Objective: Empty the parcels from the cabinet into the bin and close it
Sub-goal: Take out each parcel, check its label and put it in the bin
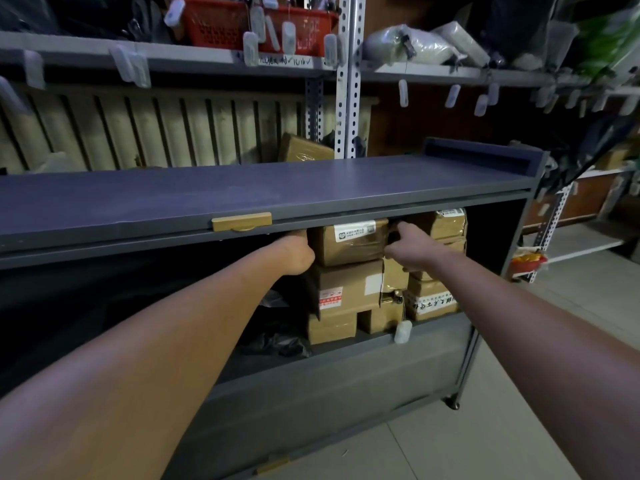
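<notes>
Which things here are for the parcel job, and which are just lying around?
For the job: cabinet, top parcel between left hand and right hand, stacked parcels below it.
Just lying about: red basket, white bags on the shelf, brown box behind the cabinet.

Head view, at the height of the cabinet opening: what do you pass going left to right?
wooden handle → left hand → labelled box → right hand → stack of boxes → red and yellow bag hanging on the rack
</notes>
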A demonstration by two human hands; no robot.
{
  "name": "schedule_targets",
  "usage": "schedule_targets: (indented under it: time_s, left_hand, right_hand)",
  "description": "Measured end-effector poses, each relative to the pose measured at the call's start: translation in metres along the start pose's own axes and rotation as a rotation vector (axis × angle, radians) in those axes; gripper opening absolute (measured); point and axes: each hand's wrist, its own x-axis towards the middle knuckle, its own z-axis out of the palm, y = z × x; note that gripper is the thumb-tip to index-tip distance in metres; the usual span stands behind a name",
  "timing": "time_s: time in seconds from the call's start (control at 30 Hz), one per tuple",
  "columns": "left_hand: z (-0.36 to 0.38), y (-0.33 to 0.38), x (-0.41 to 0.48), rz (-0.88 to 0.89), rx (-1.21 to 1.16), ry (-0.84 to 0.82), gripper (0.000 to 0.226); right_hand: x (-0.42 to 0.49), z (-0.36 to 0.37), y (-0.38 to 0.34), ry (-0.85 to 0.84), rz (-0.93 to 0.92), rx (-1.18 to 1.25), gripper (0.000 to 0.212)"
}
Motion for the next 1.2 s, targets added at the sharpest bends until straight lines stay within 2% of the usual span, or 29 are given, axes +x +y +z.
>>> schedule_targets:
  time_s: [0.07, 0.13, 0.3, 0.4, 0.53, 0.63, 0.7, 0.8, 0.97, 1.2]
  left_hand:
    - [0.001, -0.009, 0.001, -0.025, -0.086, -0.049, 0.069]
    - [-0.001, -0.02, -0.004, -0.065, -0.268, -0.125, 0.084]
    - [-0.001, -0.028, -0.026, -0.078, -0.505, -0.134, 0.087]
    - [-0.002, -0.031, -0.037, -0.077, -0.563, -0.124, 0.08]
    - [-0.008, -0.038, -0.054, -0.079, -0.609, -0.113, 0.063]
    - [-0.014, -0.041, -0.069, -0.08, -0.62, -0.092, 0.047]
    - [-0.015, -0.044, -0.079, -0.084, -0.642, -0.081, 0.043]
    - [-0.015, -0.05, -0.094, -0.094, -0.691, -0.068, 0.037]
    - [-0.01, -0.071, -0.122, -0.149, -0.771, -0.049, 0.018]
    - [0.002, -0.115, -0.173, -0.254, -0.924, -0.055, 0.028]
  right_hand:
    - [-0.003, 0.004, 0.0, 0.021, -0.007, 0.106, 0.036]
    - [-0.009, 0.008, 0.0, 0.033, -0.017, 0.188, 0.03]
    - [-0.02, 0.017, 0.001, 0.06, -0.06, 0.194, 0.045]
    - [-0.029, 0.021, 0.001, 0.078, -0.066, 0.27, 0.047]
    - [-0.046, 0.03, -0.006, 0.028, 0.016, 0.528, 0.028]
    - [-0.058, 0.037, -0.015, 0.003, 0.091, 0.717, 0.046]
    - [-0.064, 0.043, -0.019, 0.008, 0.122, 0.752, 0.057]
    - [-0.08, 0.051, -0.024, 0.03, 0.144, 0.827, 0.044]
    - [-0.118, 0.067, -0.024, 0.014, 0.136, 0.911, 0.037]
    - [-0.171, 0.122, -0.019, -0.028, 0.186, 1.032, 0.029]
